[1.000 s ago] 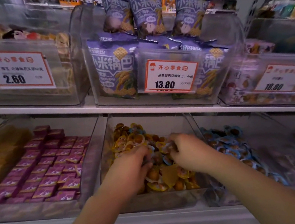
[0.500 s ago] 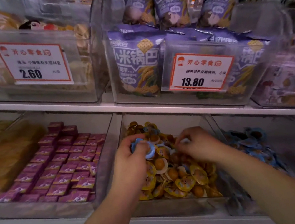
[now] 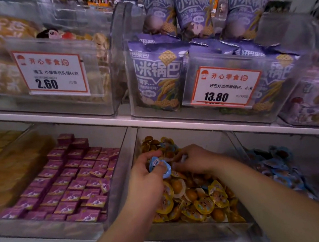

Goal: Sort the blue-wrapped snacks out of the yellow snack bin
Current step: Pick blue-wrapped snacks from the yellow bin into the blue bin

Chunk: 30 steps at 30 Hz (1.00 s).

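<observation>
**Blue wrappers held in left hand over the yellow snack bin**

Blue-wrapped snacks (image 3: 160,166): a small cluster, pale blue round wrappers, gripped between the thumb and curled fingers of the left hand (image 3: 146,178). The cluster sits above the back half of the yellow snack bin (image 3: 198,233), clear of the pile below it.

Left hand: closed round the blue wrappers, forearm entering from the lower left across the bin's front wall.

Right hand (image 3: 197,162): palm down, fingers curled into the pile just beside the left hand. Fingertips are buried among the wrappers; cannot tell whether they grip anything. A pale sliver shows at the fingertips, too blurred to name.

Bin: clear plastic, lower shelf, middle position. Contents are yellow-wrapped snacks (image 3: 201,202), round, with brown centres, heaped toward the front and right.

Neighbours on the lower shelf: to the right, a clear bin holding more blue wrappers (image 3: 276,166); to the left, a clear bin of small purple boxes (image 3: 73,181) stacked in rows; further left, a bin of tan and yellow packs, blurred.

Upper shelf: above the yellow bin, purple snack bags (image 3: 157,74) standing in a clear bin with a price card (image 3: 225,86) reading 13.80. To its left, a bin with a price card (image 3: 51,73) reading 2.60.
</observation>
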Each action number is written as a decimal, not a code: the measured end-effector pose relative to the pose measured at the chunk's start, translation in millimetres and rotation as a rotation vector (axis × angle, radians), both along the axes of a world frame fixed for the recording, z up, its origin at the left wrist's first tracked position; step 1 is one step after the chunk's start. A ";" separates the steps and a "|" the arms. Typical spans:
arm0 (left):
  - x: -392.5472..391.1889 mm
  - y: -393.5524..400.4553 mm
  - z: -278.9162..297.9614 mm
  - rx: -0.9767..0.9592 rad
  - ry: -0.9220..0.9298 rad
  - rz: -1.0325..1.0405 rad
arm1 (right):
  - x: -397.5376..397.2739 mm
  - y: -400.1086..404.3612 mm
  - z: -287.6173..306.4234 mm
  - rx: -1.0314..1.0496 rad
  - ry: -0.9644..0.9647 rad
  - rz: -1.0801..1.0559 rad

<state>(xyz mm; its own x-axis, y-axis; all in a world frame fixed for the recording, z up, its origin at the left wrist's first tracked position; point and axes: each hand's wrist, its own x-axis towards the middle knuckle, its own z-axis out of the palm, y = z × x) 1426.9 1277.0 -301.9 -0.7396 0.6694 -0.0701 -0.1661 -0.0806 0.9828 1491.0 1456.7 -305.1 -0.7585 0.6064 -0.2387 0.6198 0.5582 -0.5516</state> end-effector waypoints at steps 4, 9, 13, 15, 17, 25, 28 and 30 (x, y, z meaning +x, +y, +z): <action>-0.5 0.9 -0.9 0.005 0.005 0.018 | 5.6 -0.5 8.5 -0.008 -0.161 0.051; 1.7 3.1 0.8 0.038 -0.038 0.025 | 6.3 -9.3 12.0 0.088 -0.216 0.159; 3.7 1.6 2.5 0.069 -0.055 0.007 | 10.7 -12.7 4.9 0.105 -0.016 0.065; 3.2 1.6 1.4 0.074 -0.057 0.005 | 19.7 -11.0 8.0 0.017 0.171 -0.040; 3.2 2.0 0.5 0.072 -0.043 0.014 | 30.4 -11.7 13.6 -0.133 0.374 -0.206; 12.2 3.8 2.6 0.022 0.119 0.096 | 42.2 -59.3 29.2 -0.947 0.861 -0.368; 19.9 5.2 5.9 0.083 0.056 0.051 | 39.6 -82.1 25.6 -0.810 0.797 -0.374; 19.0 3.6 7.3 0.129 0.062 0.037 | 42.1 -87.7 27.7 -0.826 0.814 -0.331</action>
<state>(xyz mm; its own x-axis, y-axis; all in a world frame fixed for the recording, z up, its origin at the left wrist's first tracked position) 1445.9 1280.6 -294.6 -0.7639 0.6424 0.0615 -0.0996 -0.2115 0.9723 1533.1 1369.0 -277.4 -0.7039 0.6896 -0.1701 -0.0291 -0.2674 -0.9632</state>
